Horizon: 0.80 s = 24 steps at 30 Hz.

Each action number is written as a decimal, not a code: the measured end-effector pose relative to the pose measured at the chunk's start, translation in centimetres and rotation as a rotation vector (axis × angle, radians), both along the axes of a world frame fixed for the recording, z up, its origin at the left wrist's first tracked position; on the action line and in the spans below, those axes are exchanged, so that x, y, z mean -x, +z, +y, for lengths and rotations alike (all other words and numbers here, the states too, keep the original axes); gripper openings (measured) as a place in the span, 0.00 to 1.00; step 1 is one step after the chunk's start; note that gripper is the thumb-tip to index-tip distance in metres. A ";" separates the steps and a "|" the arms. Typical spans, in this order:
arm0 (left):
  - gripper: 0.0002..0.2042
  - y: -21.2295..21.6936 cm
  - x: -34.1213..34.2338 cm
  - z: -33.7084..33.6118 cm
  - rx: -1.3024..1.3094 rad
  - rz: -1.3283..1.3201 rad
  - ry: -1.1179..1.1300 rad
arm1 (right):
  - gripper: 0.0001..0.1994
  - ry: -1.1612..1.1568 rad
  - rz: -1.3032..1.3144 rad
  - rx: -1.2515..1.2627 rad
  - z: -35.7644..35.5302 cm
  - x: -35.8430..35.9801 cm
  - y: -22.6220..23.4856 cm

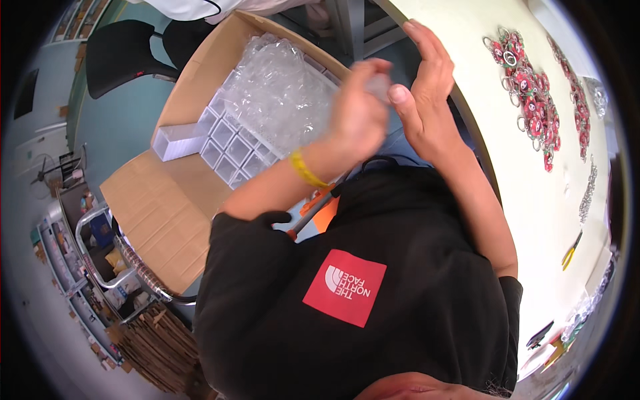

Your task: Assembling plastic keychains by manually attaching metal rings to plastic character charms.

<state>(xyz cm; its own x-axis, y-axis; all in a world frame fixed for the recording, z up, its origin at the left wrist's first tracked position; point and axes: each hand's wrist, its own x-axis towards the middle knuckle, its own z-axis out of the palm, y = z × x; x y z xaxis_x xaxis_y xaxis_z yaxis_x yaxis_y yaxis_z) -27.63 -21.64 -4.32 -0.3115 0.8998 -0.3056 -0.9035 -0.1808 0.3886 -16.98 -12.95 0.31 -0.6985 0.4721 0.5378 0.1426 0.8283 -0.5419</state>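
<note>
My left hand (362, 110), with a yellow band (307, 170) on its wrist, is raised over the right side of the carton and smeared by motion. Its fingers look curled round a small, pale, see-through thing (379, 87) whose kind I cannot make out. Close beside it, my right hand (432, 100) is held up with fingers stretched out and thumb apart, holding nothing that I can see. An open cardboard carton (157, 207) stands beneath and left of my hands. Inside lie a heap of clear plastic bags (280, 87) and rows of white square boxes (233, 148).
On the curved white table (493, 127) at right lie red keyrings (530, 93) in a pile, a row of more keyrings (579, 100), metal rings (589, 190) and yellow-handled pliers (571, 251). A black chair (123, 60) stands beyond the carton; a metal-framed cart (143, 277) is at left.
</note>
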 end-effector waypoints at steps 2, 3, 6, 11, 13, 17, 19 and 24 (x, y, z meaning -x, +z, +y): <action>0.09 -0.3 5.4 -2.4 0.071 0.200 0.109 | 0.32 0.108 0.094 0.218 -0.6 -0.7 0.4; 0.09 -2.3 9.0 -3.9 0.082 0.332 0.125 | 0.32 0.100 0.078 0.268 -0.7 -1.6 0.7; 0.12 -4.9 15.1 -7.6 0.555 1.091 0.233 | 0.27 0.049 0.051 0.394 -0.4 -5.6 2.1; 0.18 -15.5 21.7 -12.1 0.779 1.443 0.036 | 0.13 -0.079 -0.055 0.431 -0.4 -13.3 3.4; 0.13 -16.5 22.5 -12.4 0.832 1.736 -0.203 | 0.13 -0.117 -0.172 0.318 -0.4 -16.2 4.5; 0.19 -17.9 21.7 -12.0 0.815 2.068 -0.091 | 0.16 -0.220 -0.260 0.137 0.8 -22.2 5.3; 0.24 -16.8 22.3 -11.7 0.745 2.199 -0.049 | 0.17 -0.361 -0.288 0.076 2.2 -24.8 5.1; 0.28 -9.2 16.5 -5.6 0.658 2.257 0.196 | 0.22 -0.637 -0.355 -0.044 7.2 -29.2 2.8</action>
<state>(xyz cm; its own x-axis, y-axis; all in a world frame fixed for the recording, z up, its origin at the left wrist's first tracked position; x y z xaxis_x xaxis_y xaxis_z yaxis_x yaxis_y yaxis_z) -44.10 -27.21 -13.50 -0.4776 0.7916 0.3811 0.8604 0.3338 0.3850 12.19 -5.70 3.09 -0.4312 0.8283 0.3579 0.7651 0.5459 -0.3416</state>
